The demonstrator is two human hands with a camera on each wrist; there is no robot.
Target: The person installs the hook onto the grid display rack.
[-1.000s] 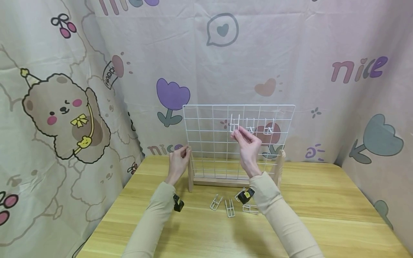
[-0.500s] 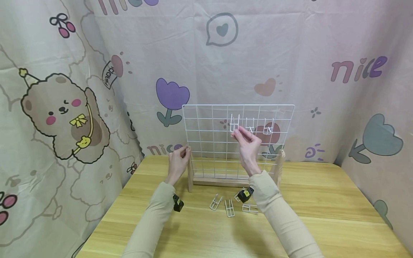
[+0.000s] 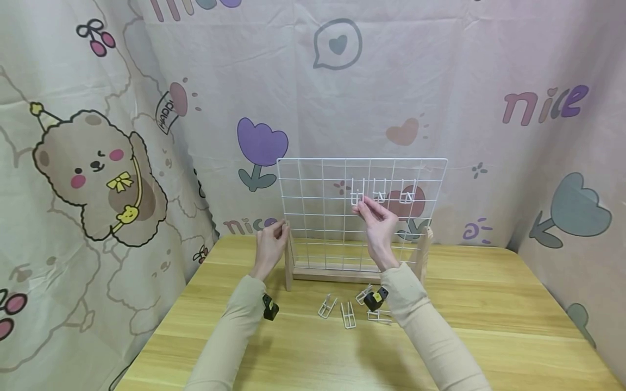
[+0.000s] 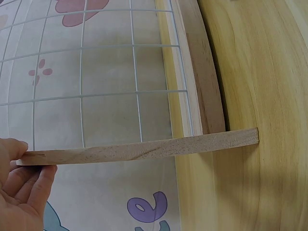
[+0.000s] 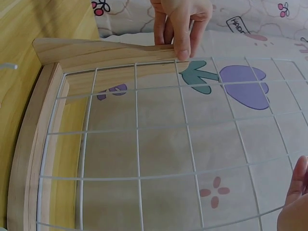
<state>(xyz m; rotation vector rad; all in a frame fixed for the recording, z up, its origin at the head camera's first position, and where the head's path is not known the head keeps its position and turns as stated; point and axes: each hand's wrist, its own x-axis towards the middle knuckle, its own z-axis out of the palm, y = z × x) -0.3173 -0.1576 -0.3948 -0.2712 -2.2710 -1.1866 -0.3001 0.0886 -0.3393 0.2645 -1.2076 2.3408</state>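
Note:
In the head view, a white wire grid panel (image 3: pixel 321 197) stands upright in a wooden stand (image 3: pixel 332 276). My left hand (image 3: pixel 270 247) pinches the top of the stand's left upright (image 4: pixel 139 148) between thumb and fingers, as the left wrist view shows. My right hand (image 3: pixel 380 228) pinches the lower end of a white wire hook (image 3: pixel 352 191) at the front of the grid. That hook's top is level with the second crosswire. Two similar hooks, a middle one (image 3: pixel 379 196) and a right one (image 3: pixel 408 196), hang beside it. The right wrist view leaves the held hook out.
Several loose white wire hooks (image 3: pixel 348 316) lie on the wooden table (image 3: pixel 303 358) in front of the stand, partly beneath my right wrist with its black camera (image 3: pixel 376 298). A patterned cloth (image 3: pixel 337 98) hangs behind the table and along both sides.
My right hand has moved slightly down with the hook. Its top, which stuck up above the second crosswire, now sits level with it. My left hand has stayed on the upright.

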